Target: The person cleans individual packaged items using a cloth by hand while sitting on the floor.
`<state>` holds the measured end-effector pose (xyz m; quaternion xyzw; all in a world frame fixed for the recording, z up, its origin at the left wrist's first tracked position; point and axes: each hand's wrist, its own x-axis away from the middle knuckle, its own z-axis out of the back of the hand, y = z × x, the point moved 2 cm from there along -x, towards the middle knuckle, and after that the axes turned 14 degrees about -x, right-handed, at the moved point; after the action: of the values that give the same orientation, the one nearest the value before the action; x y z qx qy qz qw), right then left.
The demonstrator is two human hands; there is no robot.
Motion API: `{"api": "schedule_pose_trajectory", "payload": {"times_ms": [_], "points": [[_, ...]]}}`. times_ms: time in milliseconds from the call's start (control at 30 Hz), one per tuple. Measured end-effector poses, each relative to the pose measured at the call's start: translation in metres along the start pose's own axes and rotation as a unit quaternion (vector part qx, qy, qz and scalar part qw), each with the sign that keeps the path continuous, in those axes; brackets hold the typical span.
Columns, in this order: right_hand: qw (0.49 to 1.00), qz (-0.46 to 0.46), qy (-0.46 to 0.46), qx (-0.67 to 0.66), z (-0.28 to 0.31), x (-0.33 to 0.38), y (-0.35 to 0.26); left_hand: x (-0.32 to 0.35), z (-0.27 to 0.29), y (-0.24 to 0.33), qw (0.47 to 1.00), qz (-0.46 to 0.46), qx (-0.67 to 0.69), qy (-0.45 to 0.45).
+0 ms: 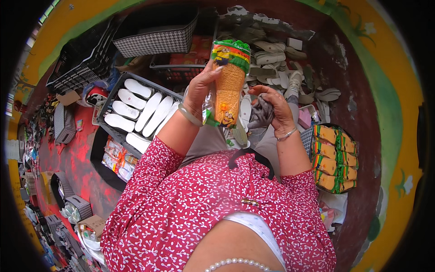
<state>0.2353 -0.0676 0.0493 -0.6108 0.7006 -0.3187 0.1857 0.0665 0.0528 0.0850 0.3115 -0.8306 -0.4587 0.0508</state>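
My left hand (198,90) grips a clear packet of fuzzy orange insoles (229,88) by its left side, thumb across the front. The packet stands upright, with a green and yellow printed top and cartoon figures at both ends. A little to its right, my right hand (281,111) is closed on a crumpled grey cloth (261,113), apart from the packet. Left of my left forearm, white shoe insoles (148,113) lie in a grey plastic crate (168,92).
Similar orange packets (325,151) fill a container at right. Loose shoes and soles (272,59) heap up ahead by the wall. A houndstooth basket (158,40) and black crates (79,68) stand far left. A black bin (97,152) holds wrapped packets.
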Motion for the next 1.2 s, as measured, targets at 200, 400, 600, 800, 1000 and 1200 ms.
{"api": "schedule_pose_trajectory", "payload": {"times_ms": [200,400,600,800,1000,1200], "points": [[0.998,-0.056,-0.02,-0.017,-0.015,-0.003,0.008,-0.001,-0.002,-0.022,0.992,0.073,-0.061,-0.079],[0.992,0.08,0.075,-0.059,-0.004,-0.005,-0.006,0.003,0.014,-0.029,0.998,0.04,-0.009,-0.057],[0.976,0.131,0.152,-0.086,0.011,-0.004,-0.011,0.016,0.008,-0.039,0.991,0.122,-0.054,-0.019],[0.982,0.081,0.127,-0.115,0.008,0.002,-0.005,0.019,0.012,-0.046,0.991,0.129,-0.018,0.013],[0.983,0.033,0.08,-0.161,0.01,0.006,0.005,0.029,0.013,-0.042,0.991,0.133,0.009,-0.019],[0.976,0.012,0.045,-0.214,0.015,0.001,0.022,0.034,0.011,-0.051,0.987,0.121,0.095,-0.048]]}}
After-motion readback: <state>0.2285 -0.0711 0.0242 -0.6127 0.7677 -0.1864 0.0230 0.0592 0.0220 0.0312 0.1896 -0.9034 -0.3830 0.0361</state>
